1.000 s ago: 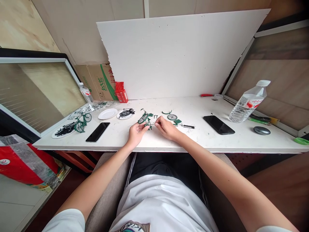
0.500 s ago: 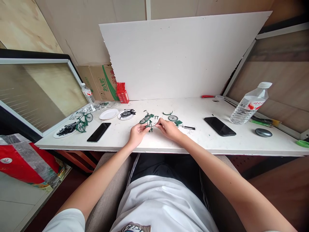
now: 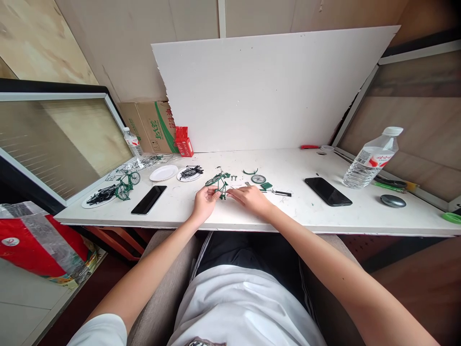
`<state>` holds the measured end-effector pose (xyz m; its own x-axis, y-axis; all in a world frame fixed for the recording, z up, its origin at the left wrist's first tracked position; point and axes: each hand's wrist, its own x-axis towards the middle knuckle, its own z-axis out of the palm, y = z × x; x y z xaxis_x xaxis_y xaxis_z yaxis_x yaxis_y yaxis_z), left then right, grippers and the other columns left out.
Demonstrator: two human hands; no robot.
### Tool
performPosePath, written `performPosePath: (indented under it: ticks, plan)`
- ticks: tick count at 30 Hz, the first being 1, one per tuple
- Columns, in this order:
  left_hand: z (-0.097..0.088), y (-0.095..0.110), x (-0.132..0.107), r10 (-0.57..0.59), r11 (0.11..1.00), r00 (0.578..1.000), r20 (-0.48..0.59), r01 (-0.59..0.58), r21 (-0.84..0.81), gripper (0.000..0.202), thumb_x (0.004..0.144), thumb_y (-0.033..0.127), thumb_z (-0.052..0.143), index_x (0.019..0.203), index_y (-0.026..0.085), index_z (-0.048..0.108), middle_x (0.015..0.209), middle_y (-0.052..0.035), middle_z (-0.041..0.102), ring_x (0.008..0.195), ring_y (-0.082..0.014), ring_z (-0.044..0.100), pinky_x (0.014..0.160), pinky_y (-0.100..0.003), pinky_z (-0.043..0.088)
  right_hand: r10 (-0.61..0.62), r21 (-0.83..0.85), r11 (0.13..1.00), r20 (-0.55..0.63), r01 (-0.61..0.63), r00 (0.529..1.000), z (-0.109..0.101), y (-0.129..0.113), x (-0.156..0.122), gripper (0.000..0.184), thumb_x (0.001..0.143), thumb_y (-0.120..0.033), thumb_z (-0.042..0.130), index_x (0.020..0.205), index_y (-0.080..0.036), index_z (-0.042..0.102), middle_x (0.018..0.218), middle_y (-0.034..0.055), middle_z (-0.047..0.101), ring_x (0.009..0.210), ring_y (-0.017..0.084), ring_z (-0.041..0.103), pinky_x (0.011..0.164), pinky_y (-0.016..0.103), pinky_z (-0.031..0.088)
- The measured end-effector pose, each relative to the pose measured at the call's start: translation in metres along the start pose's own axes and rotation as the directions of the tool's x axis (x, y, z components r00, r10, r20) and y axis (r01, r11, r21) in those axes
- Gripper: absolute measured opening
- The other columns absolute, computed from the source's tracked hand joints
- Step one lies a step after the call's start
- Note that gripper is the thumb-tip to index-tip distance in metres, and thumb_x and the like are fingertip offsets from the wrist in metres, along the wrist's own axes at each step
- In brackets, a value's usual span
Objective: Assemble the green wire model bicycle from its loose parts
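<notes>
My left hand (image 3: 205, 201) is closed on a partly built green model bicycle (image 3: 222, 182), which it holds up just over the white table. One of the bicycle's wheels (image 3: 213, 179) tilts towards the left, above my fingertips. My right hand (image 3: 251, 198) is closed, palm down, its fingertips at the bicycle's lower right side. A small brownish-grey end (image 3: 248, 184) shows above the right knuckles; what it belongs to is hidden. Behind the right hand lie a loose spoked wheel (image 3: 258, 179), a curved green part (image 3: 250, 172), a flat green piece (image 3: 266, 185) and a black-handled tool (image 3: 282, 193).
On the left are a finished-looking green bicycle (image 3: 127, 184), a phone (image 3: 149, 200), a white plate (image 3: 163, 173) and plates of black parts (image 3: 190, 172). To the right lie another phone (image 3: 327, 191), a water bottle (image 3: 372, 158) and a grey oval object (image 3: 392, 201).
My right hand has turned flatter, with its fingers lower beside the bicycle. The bicycle has shifted slightly left and down in my left hand. The view has tipped up a little.
</notes>
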<state>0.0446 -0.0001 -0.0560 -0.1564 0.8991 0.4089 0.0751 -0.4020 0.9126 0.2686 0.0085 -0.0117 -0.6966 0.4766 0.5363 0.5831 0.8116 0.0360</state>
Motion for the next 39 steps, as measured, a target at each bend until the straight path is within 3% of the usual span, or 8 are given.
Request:
performPosePath:
  ticks: [4,9,17,22,26,29,34,39]
  plan:
    - [-0.001,-0.004,0.001,0.019,1.0,1.0,-0.007,-0.019,0.006,0.022,0.082,0.025,0.081,0.099,0.016,0.071,0.095,-0.0105,0.076,0.09,-0.0218,0.073,0.088,-0.037,0.059,0.081,0.03,0.996,0.017,-0.081,0.997,0.002,-0.01,0.003,0.046,0.115,-0.043,0.037,0.107,-0.018,0.076,0.067,0.005,0.068,0.056,0.016,0.052,0.06,0.03,0.023]
    - [-0.002,-0.007,0.001,0.046,0.998,0.998,-0.045,-0.044,0.036,0.02,0.081,0.024,0.079,0.098,0.017,0.071,0.094,-0.0096,0.076,0.088,-0.0219,0.073,0.089,-0.038,0.058,0.191,0.169,0.966,0.034,-0.194,0.981,0.005,-0.018,0.008,0.046,0.114,-0.043,0.041,0.096,-0.018,0.075,0.076,0.0076,0.073,0.059,0.016,0.056,0.062,0.029,0.028]
    - [-0.002,-0.009,0.0,0.05,0.998,0.995,-0.084,-0.048,0.029,0.028,0.081,0.032,0.081,0.103,0.016,0.071,0.1,-0.0117,0.078,0.094,-0.0233,0.075,0.093,-0.04,0.059,0.358,0.455,0.819,0.074,-0.351,0.931,0.008,-0.028,0.012,0.038,0.113,-0.037,0.047,0.1,-0.017,0.075,0.075,0.0054,0.074,0.067,0.017,0.064,0.071,0.027,0.042]
    - [-0.001,-0.006,0.0,0.011,1.0,0.998,-0.055,-0.012,-0.016,0.034,0.081,0.036,0.083,0.105,0.015,0.072,0.103,-0.0122,0.078,0.097,-0.0239,0.075,0.096,-0.04,0.059,0.308,0.364,0.881,0.046,-0.303,0.95,0.012,-0.018,0.008,0.036,0.113,-0.037,0.045,0.106,-0.018,0.074,0.087,0.0067,0.077,0.07,0.018,0.065,0.068,0.028,0.041]
    - [0.0,-0.004,0.001,-0.015,1.0,0.999,-0.049,0.016,0.021,0.032,0.08,0.033,0.084,0.104,0.015,0.073,0.097,-0.0113,0.078,0.092,-0.0227,0.075,0.092,-0.039,0.059,0.152,0.137,0.979,0.027,-0.154,0.988,0.013,-0.011,0.005,0.033,0.114,-0.037,0.045,0.116,-0.018,0.071,0.098,0.0115,0.077,0.088,0.023,0.068,0.07,0.03,0.042]
    - [0.0,-0.005,0.001,-0.002,1.0,0.998,-0.057,0.003,0.025,0.028,0.08,0.029,0.082,0.102,0.015,0.073,0.099,-0.0116,0.078,0.092,-0.0226,0.074,0.091,-0.039,0.059,0.046,0.041,0.998,0.042,-0.048,0.998,0.012,-0.01,0.004,0.031,0.114,-0.032,0.043,0.116,-0.018,0.07,0.098,0.0126,0.076,0.094,0.024,0.067,0.069,0.03,0.039]
    - [-0.001,-0.009,0.0,0.023,0.998,0.999,-0.045,-0.02,0.055,0.024,0.08,0.027,0.08,0.099,0.016,0.071,0.102,-0.0127,0.078,0.094,-0.0239,0.074,0.093,-0.041,0.058,0.131,-0.018,0.991,0.114,-0.13,0.985,0.011,-0.017,0.005,0.039,0.115,-0.038,0.039,0.107,-0.018,0.071,0.07,0.0058,0.07,0.06,0.019,0.057,0.061,0.031,0.03]
    - [-0.002,-0.009,-0.001,0.055,0.996,0.997,-0.062,-0.05,0.075,0.022,0.081,0.024,0.078,0.1,0.017,0.071,0.103,-0.0119,0.078,0.094,-0.0239,0.074,0.096,-0.043,0.057,0.23,0.077,0.968,0.124,-0.24,0.965,0.013,-0.027,0.007,0.037,0.114,-0.037,0.043,0.102,-0.019,0.073,0.074,0.0071,0.074,0.059,0.019,0.06,0.062,0.03,0.032]
